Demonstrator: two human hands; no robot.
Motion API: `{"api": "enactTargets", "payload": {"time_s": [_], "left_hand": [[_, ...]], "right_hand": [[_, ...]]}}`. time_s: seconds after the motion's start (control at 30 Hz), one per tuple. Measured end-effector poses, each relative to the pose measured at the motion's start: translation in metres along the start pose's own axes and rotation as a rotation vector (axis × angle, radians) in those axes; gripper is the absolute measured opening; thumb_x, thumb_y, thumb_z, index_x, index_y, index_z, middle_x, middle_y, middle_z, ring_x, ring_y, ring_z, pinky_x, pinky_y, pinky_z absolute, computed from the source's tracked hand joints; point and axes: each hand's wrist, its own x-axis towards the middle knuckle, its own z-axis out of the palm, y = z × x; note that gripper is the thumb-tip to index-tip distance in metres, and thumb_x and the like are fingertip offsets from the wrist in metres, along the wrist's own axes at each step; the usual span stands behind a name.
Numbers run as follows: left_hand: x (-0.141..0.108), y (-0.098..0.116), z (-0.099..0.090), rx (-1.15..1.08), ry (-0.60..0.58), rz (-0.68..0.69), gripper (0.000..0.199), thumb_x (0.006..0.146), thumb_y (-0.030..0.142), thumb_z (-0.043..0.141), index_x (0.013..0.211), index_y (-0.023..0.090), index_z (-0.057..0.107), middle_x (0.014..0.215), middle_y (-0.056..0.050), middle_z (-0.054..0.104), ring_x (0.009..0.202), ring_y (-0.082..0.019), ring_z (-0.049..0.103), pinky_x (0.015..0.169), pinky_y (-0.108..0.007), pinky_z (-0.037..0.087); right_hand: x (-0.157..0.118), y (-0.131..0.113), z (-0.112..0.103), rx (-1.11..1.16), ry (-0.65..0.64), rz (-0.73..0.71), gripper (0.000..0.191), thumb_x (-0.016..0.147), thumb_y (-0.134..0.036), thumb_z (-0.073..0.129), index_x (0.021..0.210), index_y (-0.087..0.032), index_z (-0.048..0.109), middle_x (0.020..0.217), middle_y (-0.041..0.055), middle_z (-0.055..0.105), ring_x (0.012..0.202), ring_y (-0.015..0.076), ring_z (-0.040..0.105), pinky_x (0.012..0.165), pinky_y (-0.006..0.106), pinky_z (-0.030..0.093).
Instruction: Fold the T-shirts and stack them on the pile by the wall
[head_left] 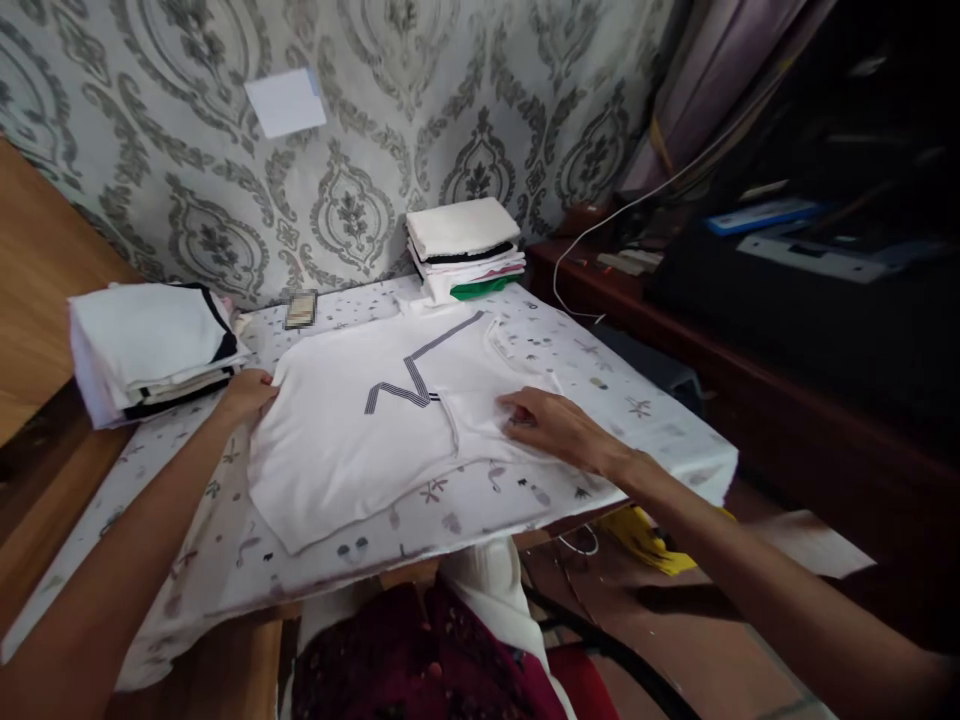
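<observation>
A white T-shirt (337, 450) with a dark striped zigzag line lies spread on the table, its neckline to the right. At the shirt's left edge, my left hand (253, 388) has its fingers closed on the cloth. My right hand (544, 425) is over the near sleeve, which lies folded inward across the shirt. Its fingers are bent together at the sleeve cloth, and their tips are partly hidden and slightly blurred.
Folded clothes (161, 340) are piled at the table's left end. Another folded stack (465, 235) stands at the back by the wall. A small boxy item (301, 310) lies near the wall. A white cable (559, 265) hangs at the right, beside dark red furniture (600, 280).
</observation>
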Motion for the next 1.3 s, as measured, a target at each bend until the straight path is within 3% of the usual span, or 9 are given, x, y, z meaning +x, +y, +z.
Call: {"api": "enactTargets", "payload": {"time_s": [0.13, 0.2, 0.33, 0.4, 0.6, 0.77, 1.0, 1.17, 1.3], "left_hand": [[-0.018, 0.0, -0.007, 0.093, 0.126, -0.054, 0.028, 0.075, 0.017, 0.052, 0.099, 0.014, 0.066, 0.114, -0.021, 0.069, 0.107, -0.04, 0.065, 0.081, -0.046, 0.05], [-0.032, 0.001, -0.005, 0.104, 0.163, 0.002, 0.036, 0.081, 0.019, 0.049, 0.115, 0.014, 0.062, 0.126, -0.021, 0.064, 0.118, -0.038, 0.061, 0.092, -0.048, 0.049], [-0.058, -0.002, 0.014, 0.075, 0.123, 0.384, 0.04, 0.09, 0.032, 0.044, 0.127, 0.022, 0.057, 0.132, -0.01, 0.06, 0.126, -0.026, 0.055, 0.107, -0.038, 0.044], [-0.062, -0.01, 0.02, 0.065, 0.106, 0.45, 0.037, 0.09, 0.032, 0.042, 0.121, 0.022, 0.061, 0.128, -0.009, 0.063, 0.122, -0.026, 0.056, 0.106, -0.038, 0.045], [-0.037, -0.036, 0.006, 0.077, 0.125, 0.077, 0.032, 0.084, 0.025, 0.044, 0.103, 0.016, 0.067, 0.106, -0.013, 0.073, 0.1, -0.028, 0.066, 0.083, -0.036, 0.05], [-0.005, -0.016, 0.008, 0.066, 0.104, -0.014, 0.033, 0.087, 0.039, 0.049, 0.095, 0.015, 0.07, 0.101, -0.014, 0.075, 0.095, -0.03, 0.069, 0.072, -0.033, 0.049], [0.005, 0.01, 0.02, 0.075, 0.205, -0.046, 0.032, 0.091, 0.031, 0.045, 0.112, 0.015, 0.065, 0.111, -0.015, 0.073, 0.103, -0.03, 0.069, 0.075, -0.035, 0.051], [-0.003, 0.006, 0.02, 0.136, 0.25, -0.019, 0.037, 0.094, 0.021, 0.036, 0.122, 0.013, 0.059, 0.11, -0.024, 0.072, 0.105, -0.038, 0.068, 0.084, -0.049, 0.051], [-0.008, 0.018, 0.025, 0.159, 0.282, 0.084, 0.046, 0.094, 0.015, 0.033, 0.134, 0.009, 0.053, 0.13, -0.03, 0.062, 0.127, -0.042, 0.056, 0.099, -0.06, 0.045]], "right_hand": [[0.007, 0.006, -0.002, -0.064, 0.01, -0.028, 0.036, 0.081, -0.035, 0.063, 0.112, -0.018, 0.071, 0.105, 0.0098, 0.066, 0.087, 0.0218, 0.064, 0.083, 0.034, 0.051], [0.009, 0.007, -0.002, -0.067, 0.017, -0.039, 0.028, 0.08, -0.035, 0.064, 0.101, -0.019, 0.071, 0.108, 0.0104, 0.065, 0.088, 0.0225, 0.064, 0.082, 0.035, 0.052], [0.006, 0.005, 0.003, -0.071, 0.055, -0.142, 0.007, 0.079, -0.027, 0.06, 0.082, -0.022, 0.065, 0.107, 0.0095, 0.067, 0.096, 0.0259, 0.063, 0.085, 0.038, 0.052], [0.002, 0.003, 0.006, -0.084, 0.08, -0.172, 0.006, 0.079, -0.023, 0.058, 0.082, -0.023, 0.063, 0.103, 0.0084, 0.07, 0.095, 0.0262, 0.064, 0.084, 0.039, 0.052], [-0.01, 0.01, 0.022, 0.044, 0.213, -0.213, 0.016, 0.086, -0.031, 0.054, 0.093, -0.021, 0.065, 0.113, 0.0116, 0.073, 0.103, 0.0283, 0.067, 0.091, 0.044, 0.053], [-0.012, 0.021, 0.033, 0.155, 0.309, -0.253, 0.024, 0.089, -0.041, 0.057, 0.097, -0.021, 0.068, 0.116, 0.0125, 0.074, 0.109, 0.0308, 0.067, 0.098, 0.05, 0.052], [-0.011, 0.023, 0.035, 0.165, 0.34, -0.26, 0.023, 0.089, -0.042, 0.059, 0.096, -0.024, 0.069, 0.115, 0.0118, 0.075, 0.107, 0.0309, 0.069, 0.097, 0.053, 0.054], [-0.01, 0.028, 0.039, 0.177, 0.39, -0.256, 0.023, 0.089, -0.044, 0.058, 0.095, -0.026, 0.07, 0.114, 0.0121, 0.075, 0.107, 0.032, 0.069, 0.096, 0.054, 0.054], [-0.011, 0.027, 0.037, 0.167, 0.352, -0.251, 0.024, 0.09, -0.046, 0.057, 0.096, -0.027, 0.07, 0.117, 0.0114, 0.075, 0.11, 0.0324, 0.069, 0.097, 0.055, 0.054]]}}
